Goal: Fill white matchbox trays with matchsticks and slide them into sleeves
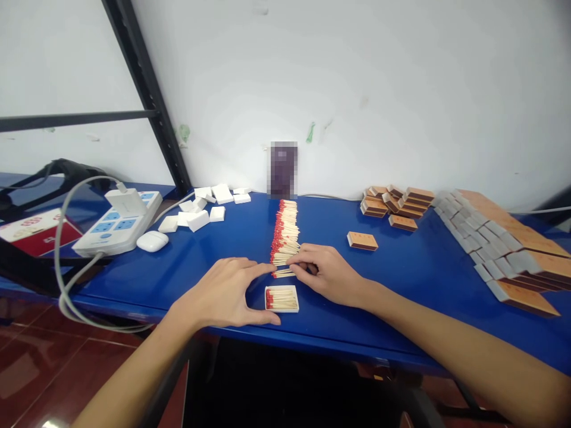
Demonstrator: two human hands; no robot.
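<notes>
A long row of red-headed matches [285, 232] runs from the wall toward me on the blue table. At its near end lie a few separate matchsticks [282, 273]. My left hand [227, 291] has its thumb and fingers spread, the index fingertip by the red heads of those matchsticks. On their other side, my right hand [328, 273] pinches with thumb and index finger at the plain ends. A white matchbox tray [297, 309], partly filled with matches, rests between my left thumb and index finger, close to the table's front edge.
One closed matchbox [363, 241] lies to the right, before a heap of matchboxes [397, 205]. Stacked matchboxes [513, 249] line the far right. Small white trays [196, 217], a white earbud case [152, 241] and a power strip [118, 223] with cables occupy the left.
</notes>
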